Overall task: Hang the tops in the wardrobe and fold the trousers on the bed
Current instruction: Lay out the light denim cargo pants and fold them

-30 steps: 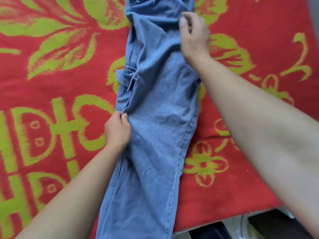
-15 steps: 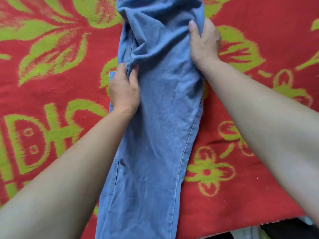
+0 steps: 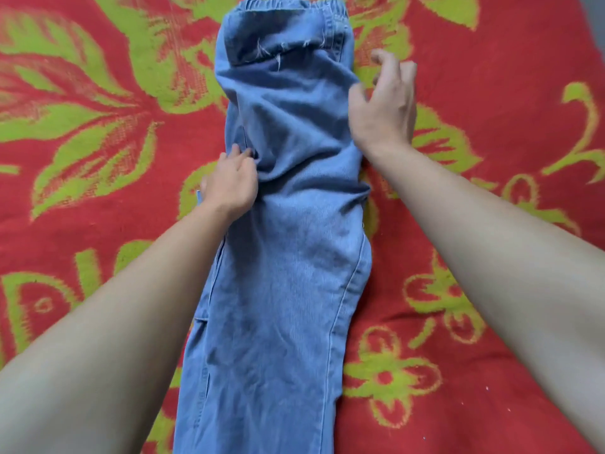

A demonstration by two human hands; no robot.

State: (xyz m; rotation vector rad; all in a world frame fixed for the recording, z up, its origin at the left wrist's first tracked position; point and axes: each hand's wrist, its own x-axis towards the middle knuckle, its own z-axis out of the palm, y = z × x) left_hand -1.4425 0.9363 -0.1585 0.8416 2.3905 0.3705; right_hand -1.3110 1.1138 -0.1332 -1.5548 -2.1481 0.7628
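While the left hand (image 3: 229,183) presses its fingers, held together, on the left seam of the light-blue denim trousers (image 3: 281,290) lying lengthwise on the red-and-green floral bedspread (image 3: 98,158), the right hand (image 3: 383,106) has released the right edge, fingers apart and loosely curled.

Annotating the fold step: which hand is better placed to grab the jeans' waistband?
Right, probably. The right hand is at the right edge of the jeans, close to the waistband, fingers loosely curled and holding nothing. The left hand rests lower down on the left edge.
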